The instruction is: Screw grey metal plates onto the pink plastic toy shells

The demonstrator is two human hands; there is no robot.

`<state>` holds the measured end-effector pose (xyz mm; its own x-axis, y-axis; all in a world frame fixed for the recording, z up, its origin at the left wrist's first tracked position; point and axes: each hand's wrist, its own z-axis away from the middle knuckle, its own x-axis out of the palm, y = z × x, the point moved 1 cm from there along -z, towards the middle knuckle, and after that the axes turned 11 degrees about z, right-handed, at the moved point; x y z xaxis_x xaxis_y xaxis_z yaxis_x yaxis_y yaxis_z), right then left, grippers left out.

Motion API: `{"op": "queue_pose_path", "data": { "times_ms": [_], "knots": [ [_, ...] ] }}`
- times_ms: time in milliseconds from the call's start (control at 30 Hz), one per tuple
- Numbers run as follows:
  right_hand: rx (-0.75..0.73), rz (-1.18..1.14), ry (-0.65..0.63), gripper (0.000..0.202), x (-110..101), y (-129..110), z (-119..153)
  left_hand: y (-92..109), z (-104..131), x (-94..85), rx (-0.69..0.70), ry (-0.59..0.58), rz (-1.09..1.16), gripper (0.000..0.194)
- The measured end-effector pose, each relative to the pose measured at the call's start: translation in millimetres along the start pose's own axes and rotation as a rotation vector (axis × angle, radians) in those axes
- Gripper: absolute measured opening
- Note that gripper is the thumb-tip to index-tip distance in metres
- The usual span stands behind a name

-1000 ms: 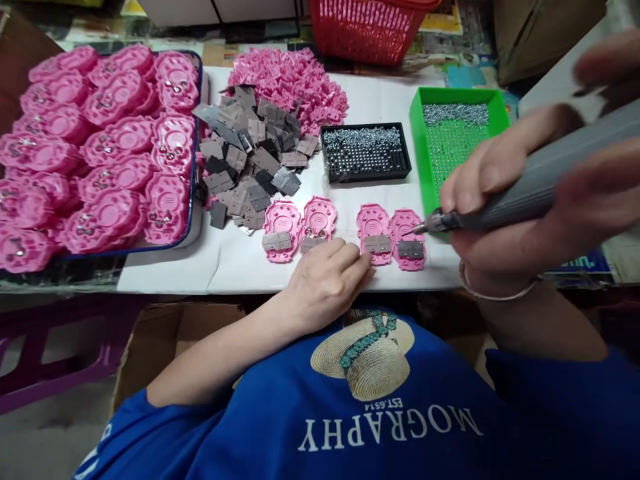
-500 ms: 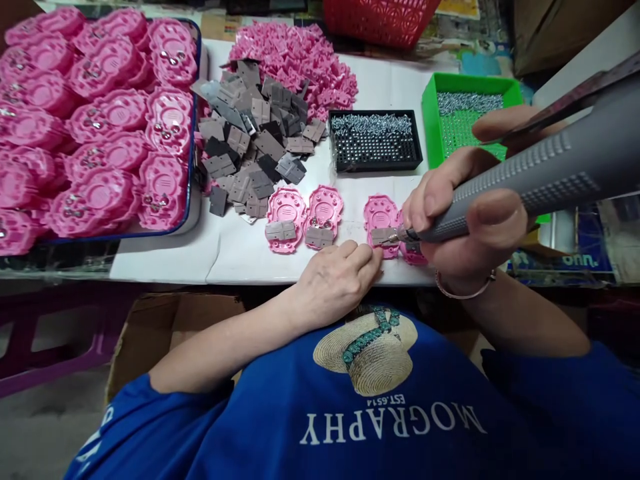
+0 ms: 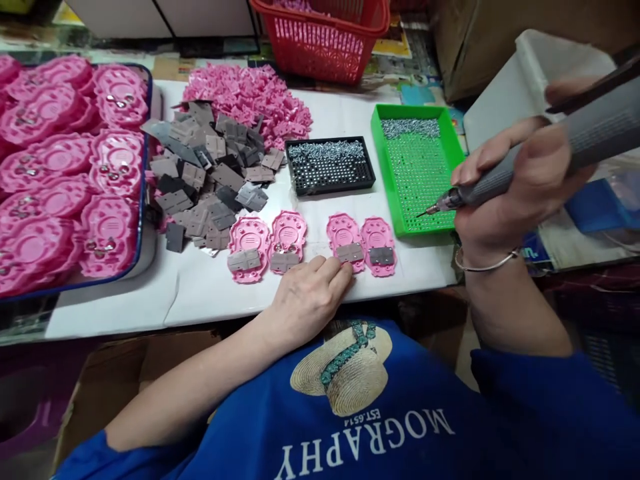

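My right hand (image 3: 515,180) is wrapped around a grey electric screwdriver (image 3: 500,175). Its bit hangs over the lower part of a green perforated screw tray (image 3: 417,223). Closed fingers of my left hand (image 3: 313,290) hold the lower edge of a pink plastic casing (image 3: 343,228); the fingertips are partly hidden. Across that casing lies a grey metal plate (image 3: 350,252). Right beside it is another pink casing (image 3: 377,231) with a darker plate (image 3: 381,256). Two more casings, one pink shell (image 3: 249,230) and its neighbour (image 3: 289,227), lie to the left, each bearing a plate.
A blue-rimmed tray (image 3: 150,127) stacked with pink casings stands left. Beside it lie heaps of grey plates (image 3: 215,173) and small pink parts (image 3: 250,100). A black screw tray (image 3: 330,187) sits mid-table. Behind are a red basket (image 3: 325,50) and a white bin (image 3: 540,73).
My right hand has lifted the screwdriver off the third casing's plate and moved it right, over the green tray. My left hand stays at the casing. The view has shifted.
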<state>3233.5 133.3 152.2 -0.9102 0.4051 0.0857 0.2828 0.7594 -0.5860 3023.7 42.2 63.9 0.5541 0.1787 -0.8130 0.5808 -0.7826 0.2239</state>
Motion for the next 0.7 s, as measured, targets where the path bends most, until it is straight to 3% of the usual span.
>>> {"op": "queue_pose_path", "data": {
  "times_ms": [233,467,700],
  "knots": [
    [0.031,-0.052,-0.06,0.027,-5.4,27.4,4.8,-1.7,-2.0,-0.6,-0.008,-0.006,0.025,0.012],
    [0.125,0.078,-0.086,0.034,-8.5,31.0,9.2,-1.7,-1.6,0.0,-0.009,-0.016,0.043,0.013],
    [0.115,0.054,-0.083,0.03,-6.7,31.3,10.2,-3.0,-1.0,0.0,-0.009,-0.009,0.029,0.015]
  ]
}}
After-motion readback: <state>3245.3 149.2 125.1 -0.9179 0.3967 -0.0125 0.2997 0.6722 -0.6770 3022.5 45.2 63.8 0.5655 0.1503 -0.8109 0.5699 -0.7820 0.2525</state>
